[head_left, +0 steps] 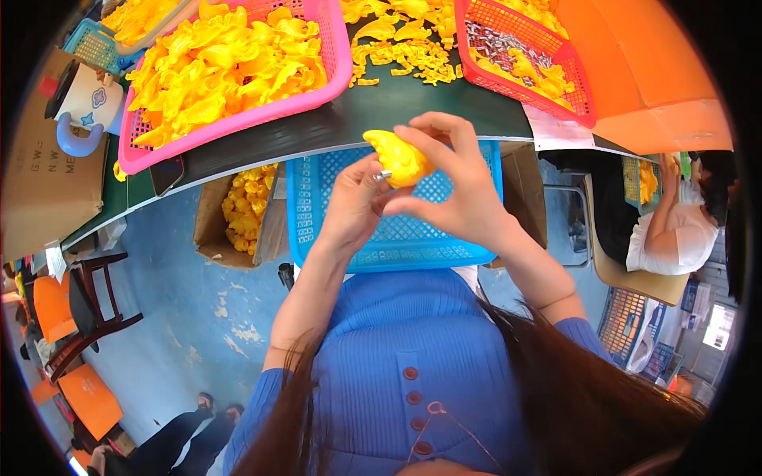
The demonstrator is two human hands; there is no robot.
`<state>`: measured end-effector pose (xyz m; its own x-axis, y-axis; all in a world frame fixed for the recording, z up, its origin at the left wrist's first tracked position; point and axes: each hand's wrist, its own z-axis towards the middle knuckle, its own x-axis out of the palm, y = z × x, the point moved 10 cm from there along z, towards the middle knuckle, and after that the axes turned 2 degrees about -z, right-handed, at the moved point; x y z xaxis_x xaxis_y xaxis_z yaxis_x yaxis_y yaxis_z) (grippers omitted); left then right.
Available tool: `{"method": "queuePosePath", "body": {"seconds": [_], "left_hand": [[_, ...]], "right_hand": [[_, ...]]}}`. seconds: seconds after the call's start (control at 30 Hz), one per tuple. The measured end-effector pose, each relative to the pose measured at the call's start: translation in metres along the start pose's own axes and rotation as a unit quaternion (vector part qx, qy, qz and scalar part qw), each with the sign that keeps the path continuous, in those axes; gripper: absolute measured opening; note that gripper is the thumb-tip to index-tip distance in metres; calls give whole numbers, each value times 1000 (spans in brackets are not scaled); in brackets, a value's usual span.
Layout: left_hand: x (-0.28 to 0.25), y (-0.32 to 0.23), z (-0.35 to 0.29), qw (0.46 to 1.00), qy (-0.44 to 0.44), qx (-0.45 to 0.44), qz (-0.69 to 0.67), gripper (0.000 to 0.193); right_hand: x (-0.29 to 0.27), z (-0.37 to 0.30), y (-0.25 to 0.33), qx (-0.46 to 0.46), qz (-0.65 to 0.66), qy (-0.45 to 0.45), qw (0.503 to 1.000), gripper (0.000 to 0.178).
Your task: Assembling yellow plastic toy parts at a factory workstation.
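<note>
Above a blue basket, both hands meet around a glossy yellow plastic piece with a wavy edge. My right hand is curled over its right side, fingertips on top and thumb beneath. The fingers of my left hand are closed at its lower left, around a small silver metal cylinder that touches the yellow piece. Whether the cylinder sits inside the piece cannot be seen.
A pink basket heaped with yellow pieces stands on the dark table. Loose yellow bits lie beside a red basket holding metal cylinders. A cardboard box of yellow parts is below left. A co-worker sits at right.
</note>
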<state>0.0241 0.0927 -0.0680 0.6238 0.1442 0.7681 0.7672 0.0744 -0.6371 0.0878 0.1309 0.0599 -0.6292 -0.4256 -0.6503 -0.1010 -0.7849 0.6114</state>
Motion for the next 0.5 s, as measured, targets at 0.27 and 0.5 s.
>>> {"method": "queuePosePath", "body": {"seconds": [0.27, 0.5], "left_hand": [[19, -46, 2, 971, -6, 209, 115, 62], [9, -60, -11, 954, -5, 260, 151, 38]], "right_hand": [[-8, -4, 1, -60, 49, -51, 996, 58], [-1, -7, 0, -3, 123, 23, 992, 51]]}}
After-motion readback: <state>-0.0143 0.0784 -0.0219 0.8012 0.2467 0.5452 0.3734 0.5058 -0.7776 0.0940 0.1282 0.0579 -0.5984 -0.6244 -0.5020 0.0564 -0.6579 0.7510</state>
